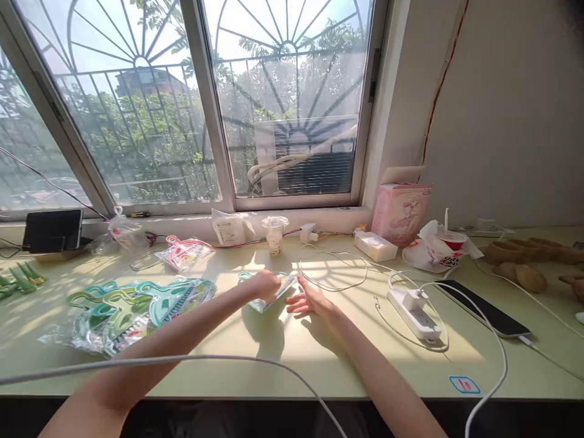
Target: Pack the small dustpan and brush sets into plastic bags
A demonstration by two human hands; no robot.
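Observation:
My left hand (267, 286) is closed over a teal item in a clear plastic bag (260, 304), which looks like a small dustpan-and-brush set. The fingers cover much of it. My right hand (311, 299) is just right of the bag, fingers spread and palm turned inward. It appears to hold nothing, though I cannot tell whether its fingertips touch the bag's edge. Left of my forearm lies a pile of similar teal and green bagged dustpan-and-brush sets (128, 313). A pink bagged set (182, 252) rests farther back.
A white cable (191, 359) hangs across the front. To the right are a power strip (417, 316), a black phone (483, 307) and a pink box (399, 213). A drink cup (274, 236) stands by the window. Another person's hand (573, 285) shows at the right edge.

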